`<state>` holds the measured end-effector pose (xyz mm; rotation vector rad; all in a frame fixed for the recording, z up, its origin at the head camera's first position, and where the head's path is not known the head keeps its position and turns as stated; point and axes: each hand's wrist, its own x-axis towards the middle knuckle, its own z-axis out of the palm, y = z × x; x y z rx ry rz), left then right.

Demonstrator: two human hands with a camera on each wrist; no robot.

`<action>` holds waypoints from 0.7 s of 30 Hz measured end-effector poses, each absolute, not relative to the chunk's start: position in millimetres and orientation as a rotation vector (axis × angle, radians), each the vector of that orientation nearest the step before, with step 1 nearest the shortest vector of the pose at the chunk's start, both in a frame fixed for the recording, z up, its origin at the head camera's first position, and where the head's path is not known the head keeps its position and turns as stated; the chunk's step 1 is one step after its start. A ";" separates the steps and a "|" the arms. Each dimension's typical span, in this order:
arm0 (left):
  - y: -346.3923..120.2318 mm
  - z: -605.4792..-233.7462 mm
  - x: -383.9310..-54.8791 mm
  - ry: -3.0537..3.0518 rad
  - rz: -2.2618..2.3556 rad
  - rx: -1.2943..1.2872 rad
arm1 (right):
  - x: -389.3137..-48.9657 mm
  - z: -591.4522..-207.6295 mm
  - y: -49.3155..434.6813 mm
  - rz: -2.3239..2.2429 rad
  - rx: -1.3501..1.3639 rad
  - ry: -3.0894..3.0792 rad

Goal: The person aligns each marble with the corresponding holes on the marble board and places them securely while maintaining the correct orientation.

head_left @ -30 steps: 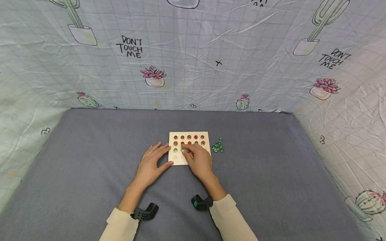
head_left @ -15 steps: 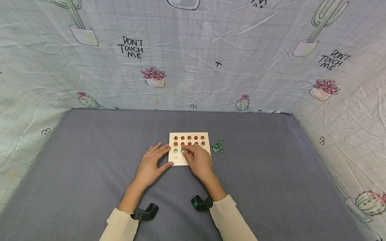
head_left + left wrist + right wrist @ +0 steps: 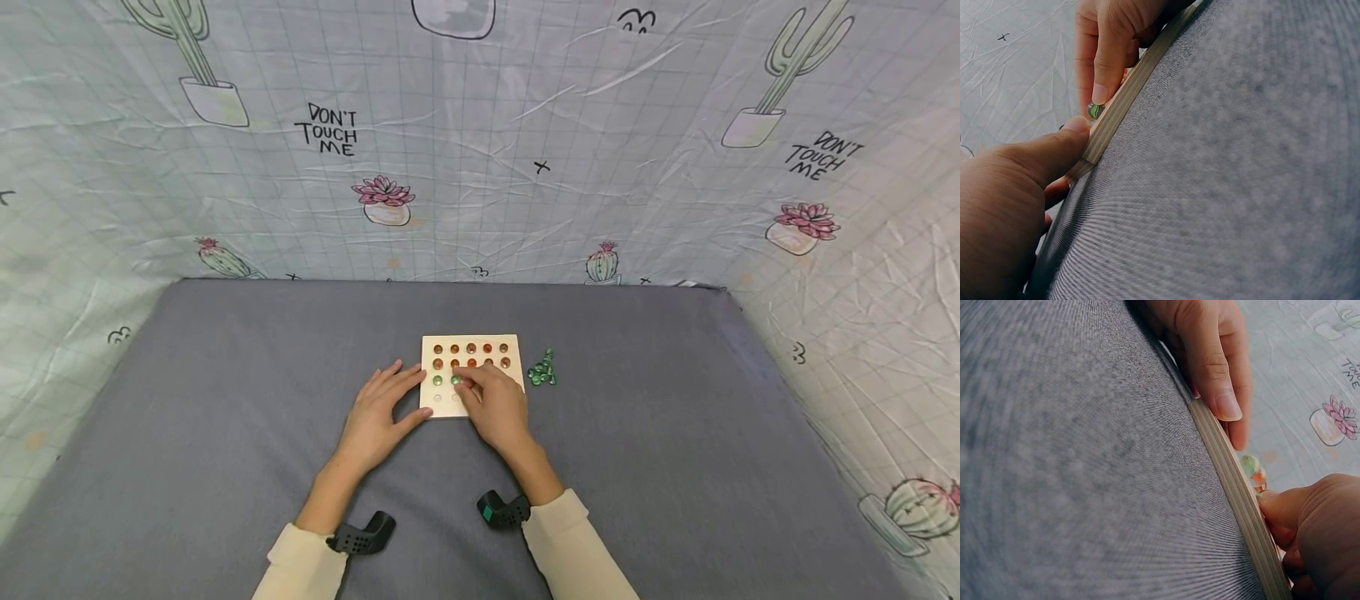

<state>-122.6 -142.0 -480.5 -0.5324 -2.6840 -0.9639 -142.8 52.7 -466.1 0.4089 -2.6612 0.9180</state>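
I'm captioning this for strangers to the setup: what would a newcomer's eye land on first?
Probably the pale wooden board on the gray cloth, with orange-brown marbles along its two far rows. The right hand pinches a green marble there, while the left hand rests at the board's left edge; loose green marbles lie just to its right. Behind, black "DON'T TOUCH ME" lettering stands out on the cactus-print backdrop.

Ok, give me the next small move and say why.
Probably ease the right hand off the second green marble it seems to pinch: that marble lines up beside the first green marble in the third row from the far edge of the board, and the left hand touches the board's left edge.
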 end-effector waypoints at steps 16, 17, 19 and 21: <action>-143.1 -479.4 -124.4 -2.685 -0.965 -0.535 | -145.5 -465.4 54.7 1.025 0.459 -2.607; -143.1 -479.0 -124.5 -2.684 -0.967 -0.536 | -146.1 -465.2 55.4 1.049 0.470 -2.590; -143.0 -478.7 -125.0 -2.684 -0.968 -0.539 | -147.3 -464.7 57.5 1.106 0.500 -2.552; -142.9 -478.3 -125.5 -2.685 -0.970 -0.542 | -148.5 -463.6 60.2 1.159 0.526 -2.521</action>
